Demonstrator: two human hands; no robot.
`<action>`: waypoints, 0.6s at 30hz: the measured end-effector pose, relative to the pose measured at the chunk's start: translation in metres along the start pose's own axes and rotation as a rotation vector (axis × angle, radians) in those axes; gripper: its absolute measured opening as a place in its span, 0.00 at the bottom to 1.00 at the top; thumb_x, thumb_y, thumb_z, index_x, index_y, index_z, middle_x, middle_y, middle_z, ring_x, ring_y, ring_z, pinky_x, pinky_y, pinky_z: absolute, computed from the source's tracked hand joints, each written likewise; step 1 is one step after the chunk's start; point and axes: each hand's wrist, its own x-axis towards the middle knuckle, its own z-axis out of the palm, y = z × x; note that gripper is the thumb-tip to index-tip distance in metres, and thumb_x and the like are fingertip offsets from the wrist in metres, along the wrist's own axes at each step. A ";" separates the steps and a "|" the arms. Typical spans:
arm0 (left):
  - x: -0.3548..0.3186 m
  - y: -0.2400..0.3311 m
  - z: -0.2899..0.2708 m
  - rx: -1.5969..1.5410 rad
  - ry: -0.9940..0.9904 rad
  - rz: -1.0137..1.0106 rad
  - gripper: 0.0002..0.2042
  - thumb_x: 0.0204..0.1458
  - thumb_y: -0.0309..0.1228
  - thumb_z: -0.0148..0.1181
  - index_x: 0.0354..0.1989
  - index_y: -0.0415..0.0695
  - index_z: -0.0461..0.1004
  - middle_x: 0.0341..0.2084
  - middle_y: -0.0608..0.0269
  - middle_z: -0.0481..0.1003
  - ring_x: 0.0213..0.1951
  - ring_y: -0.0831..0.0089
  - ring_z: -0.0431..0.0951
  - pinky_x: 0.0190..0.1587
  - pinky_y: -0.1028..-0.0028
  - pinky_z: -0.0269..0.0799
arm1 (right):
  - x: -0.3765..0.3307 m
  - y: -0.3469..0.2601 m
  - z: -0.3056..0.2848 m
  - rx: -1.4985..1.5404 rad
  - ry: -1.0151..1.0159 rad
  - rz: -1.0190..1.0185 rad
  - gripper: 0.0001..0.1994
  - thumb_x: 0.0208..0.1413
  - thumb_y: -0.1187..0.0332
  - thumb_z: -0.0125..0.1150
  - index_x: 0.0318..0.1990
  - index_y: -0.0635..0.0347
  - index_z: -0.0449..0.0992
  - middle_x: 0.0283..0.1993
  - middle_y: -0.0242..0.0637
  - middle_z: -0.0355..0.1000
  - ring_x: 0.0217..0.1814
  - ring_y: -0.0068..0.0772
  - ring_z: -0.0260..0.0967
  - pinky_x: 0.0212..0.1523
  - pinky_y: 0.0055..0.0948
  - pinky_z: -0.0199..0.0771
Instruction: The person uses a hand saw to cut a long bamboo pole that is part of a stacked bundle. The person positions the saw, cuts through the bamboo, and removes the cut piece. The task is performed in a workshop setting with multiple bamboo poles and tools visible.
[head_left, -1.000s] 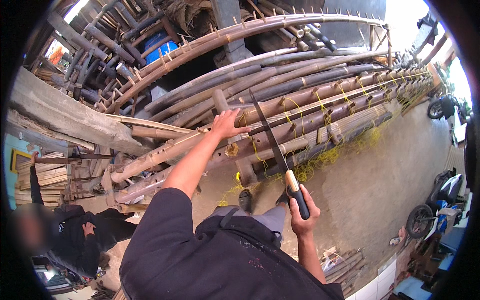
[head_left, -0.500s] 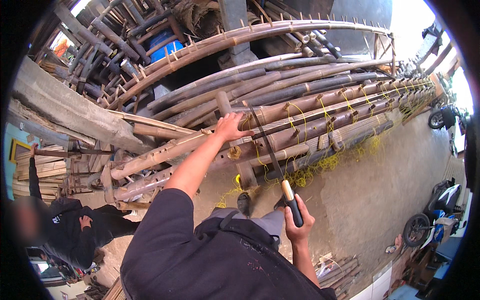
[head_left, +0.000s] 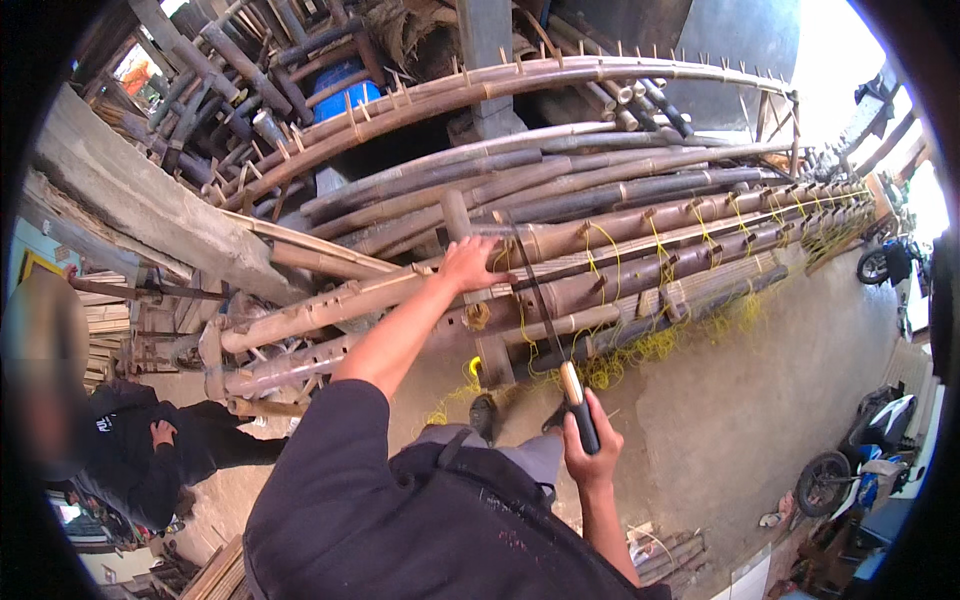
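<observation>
A long knife [head_left: 548,330] is being held in the right hand [head_left: 592,448], the fingers closed around the dark handle near the body, with the blade being pointed away toward the stack. The handle looks smooth and short, so a full wrap just behind the pale collar is judged the safe hold; the thin blade is likely stiff, sharp and light. Further out, the left hand [head_left: 470,266] is being pressed, fingers spread, on a bamboo pole [head_left: 400,290] in the middle of the rack; whether it is being gripped or only steadied cannot be told. The pole is judged rigid, long and fairly heavy, with a hard, slick skin, best held near a node. Beyond, yellow cord [head_left: 600,255] is being seen looped around neighbouring poles, and a blue barrel [head_left: 345,90] behind.
</observation>
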 end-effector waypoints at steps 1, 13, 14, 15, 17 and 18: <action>0.000 -0.001 0.000 -0.006 0.001 0.000 0.60 0.38 0.81 0.64 0.73 0.46 0.68 0.61 0.45 0.73 0.64 0.49 0.72 0.64 0.51 0.67 | 0.006 -0.006 0.003 -0.003 -0.028 0.041 0.25 0.58 0.72 0.71 0.63 0.64 0.78 0.35 0.49 0.82 0.33 0.27 0.83 0.36 0.29 0.80; 0.002 -0.003 0.001 -0.006 0.018 0.024 0.59 0.39 0.80 0.65 0.72 0.44 0.68 0.61 0.44 0.74 0.62 0.48 0.73 0.63 0.49 0.68 | 0.001 0.001 0.004 0.025 -0.060 0.074 0.26 0.57 0.72 0.71 0.65 0.63 0.78 0.42 0.50 0.84 0.39 0.28 0.85 0.43 0.28 0.82; 0.002 -0.004 0.003 -0.002 0.030 0.027 0.59 0.39 0.80 0.65 0.72 0.44 0.69 0.61 0.44 0.74 0.62 0.48 0.73 0.63 0.49 0.68 | -0.007 0.006 -0.002 0.009 -0.050 0.054 0.26 0.57 0.72 0.71 0.65 0.64 0.77 0.42 0.50 0.84 0.40 0.28 0.85 0.43 0.28 0.81; 0.001 -0.006 0.006 0.002 0.043 0.027 0.59 0.38 0.80 0.65 0.72 0.44 0.69 0.61 0.43 0.74 0.62 0.48 0.73 0.63 0.49 0.67 | -0.014 0.011 -0.006 -0.007 -0.042 0.032 0.26 0.57 0.72 0.72 0.65 0.64 0.77 0.43 0.50 0.84 0.41 0.28 0.85 0.44 0.28 0.81; 0.001 -0.004 0.004 0.003 0.024 0.015 0.60 0.38 0.81 0.65 0.73 0.45 0.68 0.62 0.45 0.73 0.63 0.48 0.72 0.63 0.49 0.67 | -0.019 0.019 -0.008 0.007 -0.011 0.028 0.26 0.58 0.72 0.70 0.65 0.65 0.77 0.44 0.49 0.85 0.42 0.29 0.84 0.45 0.29 0.82; -0.001 -0.006 0.006 0.006 0.003 0.011 0.60 0.39 0.81 0.63 0.73 0.45 0.68 0.63 0.45 0.73 0.64 0.49 0.71 0.63 0.49 0.66 | -0.017 0.019 -0.009 -0.013 -0.011 0.001 0.26 0.58 0.72 0.70 0.65 0.65 0.77 0.44 0.49 0.85 0.42 0.28 0.84 0.45 0.29 0.82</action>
